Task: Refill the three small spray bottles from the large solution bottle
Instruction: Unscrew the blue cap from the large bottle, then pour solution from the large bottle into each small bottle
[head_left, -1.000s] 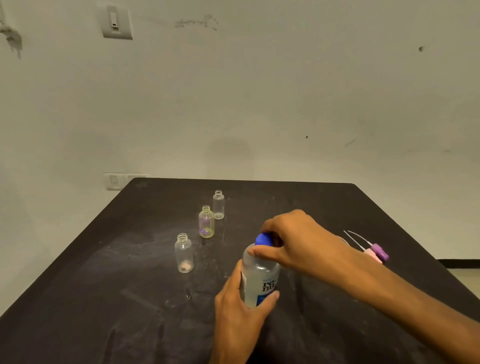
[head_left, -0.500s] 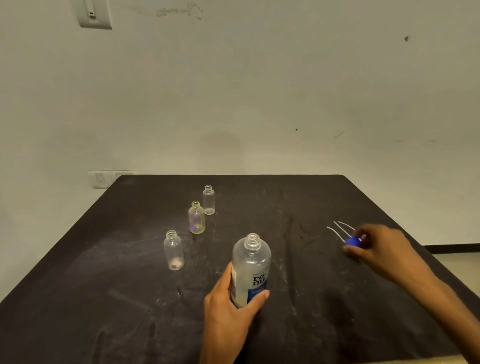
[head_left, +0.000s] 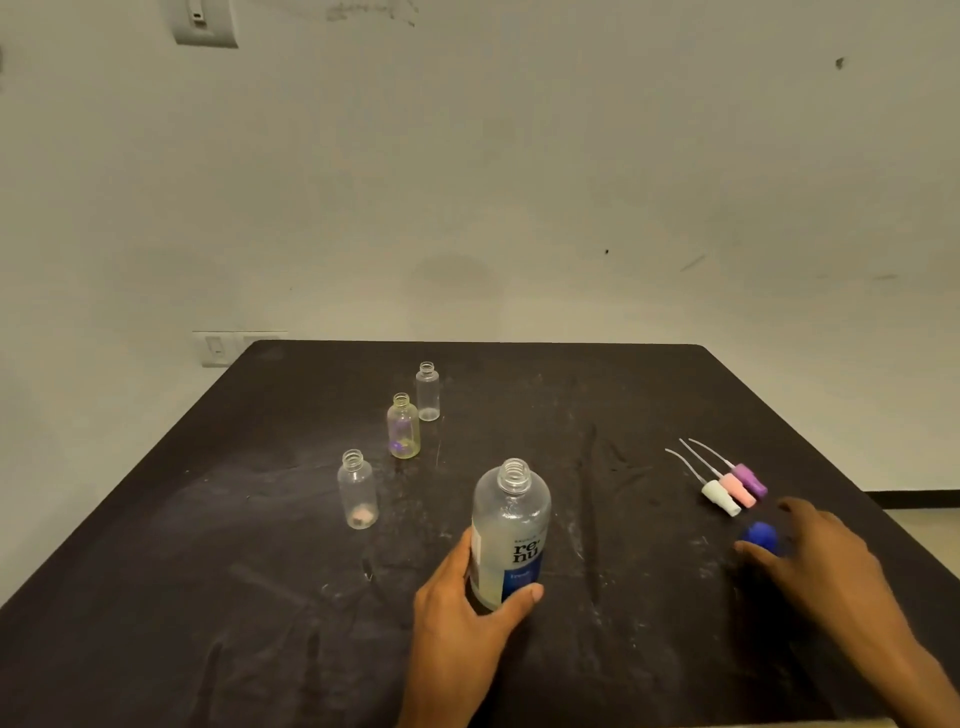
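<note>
Mid-table, left hand (head_left: 462, 613) grips solution btl (head_left: 511, 530)

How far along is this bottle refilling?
Done: the three small bottles stand open, their spray tops lying aside, and the large bottle is uncapped. In hand: the left hand holds it upright; the right hand is at the blue cap. Left: pouring and recapping; the small bottles look nearly empty.

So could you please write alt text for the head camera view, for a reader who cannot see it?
A left hand grips an uncapped large solution bottle upright on a black table, while the right hand rests over its blue cap. Three open small bottles stand beyond, left; three spray tops lie right.
</note>
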